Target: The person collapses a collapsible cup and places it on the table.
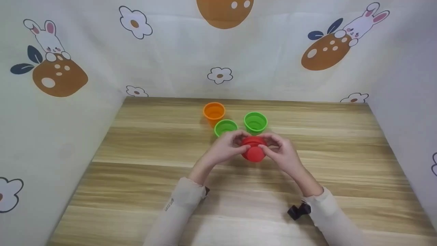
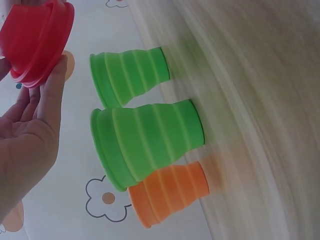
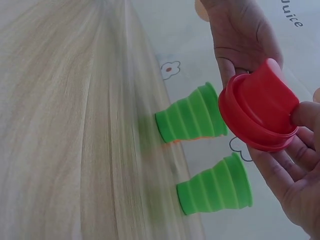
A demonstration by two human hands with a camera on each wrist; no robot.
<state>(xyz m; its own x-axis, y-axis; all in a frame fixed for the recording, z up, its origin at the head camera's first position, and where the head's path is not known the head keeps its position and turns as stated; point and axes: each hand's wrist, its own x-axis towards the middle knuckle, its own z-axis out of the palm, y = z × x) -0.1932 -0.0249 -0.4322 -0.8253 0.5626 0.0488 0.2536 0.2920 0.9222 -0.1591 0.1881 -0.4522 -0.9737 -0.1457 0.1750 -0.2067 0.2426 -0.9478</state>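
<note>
A red collapsible cup (image 1: 255,155), partly folded, is held above the table between both hands. My left hand (image 1: 226,147) pinches its left side with thumb and fingers, and my right hand (image 1: 285,154) does the same on the right. In the right wrist view, the red cup (image 3: 265,107) is tilted, with its narrow part squeezed out of round. Just beyond the hands stand two green collapsible cups, one on the left (image 1: 225,126) and one on the right (image 1: 255,122), both upright and extended. An orange collapsible cup (image 1: 214,112) stands behind the left green one.
The wooden table (image 1: 143,184) reaches to a patterned cloth (image 1: 177,51) at the back and sides. Black straps with small mounts (image 1: 299,211) show at the sleeve cuffs.
</note>
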